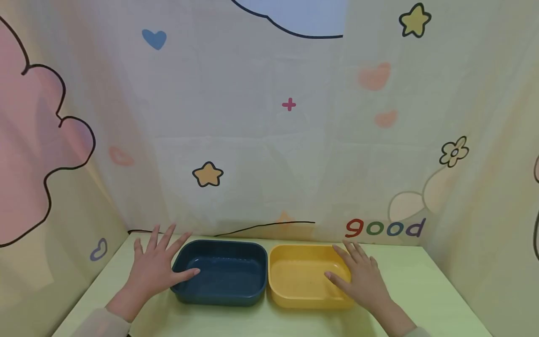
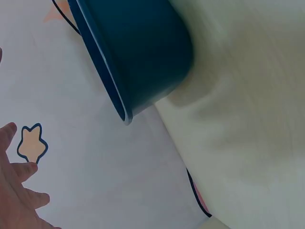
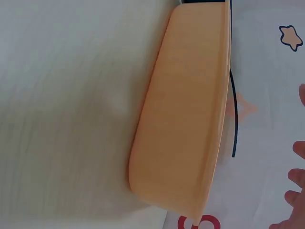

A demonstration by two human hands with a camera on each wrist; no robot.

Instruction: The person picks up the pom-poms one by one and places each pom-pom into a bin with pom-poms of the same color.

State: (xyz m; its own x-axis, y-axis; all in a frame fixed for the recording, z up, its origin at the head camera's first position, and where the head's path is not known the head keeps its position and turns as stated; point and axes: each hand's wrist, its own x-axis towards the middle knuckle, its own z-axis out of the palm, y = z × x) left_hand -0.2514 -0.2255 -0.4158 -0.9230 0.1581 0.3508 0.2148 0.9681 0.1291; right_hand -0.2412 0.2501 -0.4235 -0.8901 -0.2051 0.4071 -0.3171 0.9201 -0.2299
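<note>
A dark blue rectangular tub (image 1: 221, 296) and a yellow tub (image 1: 311, 302) of like shape stand side by side on the table. My left hand (image 1: 153, 269), fingers spread, hovers at the blue tub's left side, its thumb overlapping the rim in the head view. Over the right end of the yellow tub is my right hand (image 1: 364, 278), its fingers also spread and holding nothing. In the left wrist view the blue tub's outer wall (image 2: 147, 52) shows above the fingers. The right wrist view shows the yellow tub's side (image 3: 178, 109), with fingertips (image 3: 298, 176) at the right edge.
The pale green table (image 1: 421, 290) runs back to a fabric curtain (image 1: 261, 140) printed with stars, hearts and the word "good". More curtain (image 1: 501, 196) closes off the right side, and a pink cloud print (image 1: 25, 154) is on the left one.
</note>
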